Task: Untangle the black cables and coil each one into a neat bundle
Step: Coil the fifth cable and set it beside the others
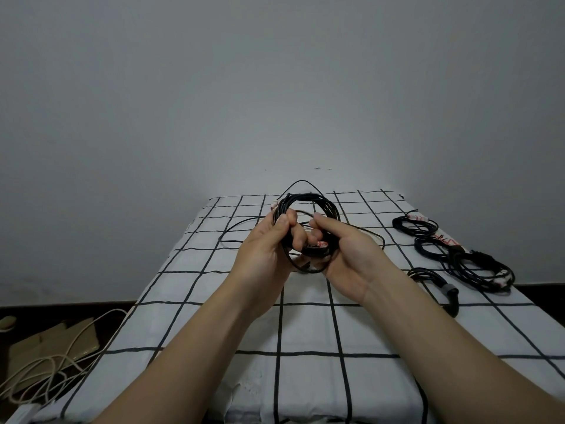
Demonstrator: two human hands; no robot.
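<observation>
A black cable coil is held upright above the checked sheet, in the middle of the view. My left hand grips the coil's left side, thumb on top. My right hand holds the lower right of the coil, fingers curled round the strands near a red-and-white tag. A loose black strand trails from the coil onto the sheet at the left, and another loops out to the right.
Several coiled black cables lie along the bed's right side, one with a grey strap. On the dark floor at the left sit cardboard pieces and a tangle of white cable. A plain wall stands behind the bed.
</observation>
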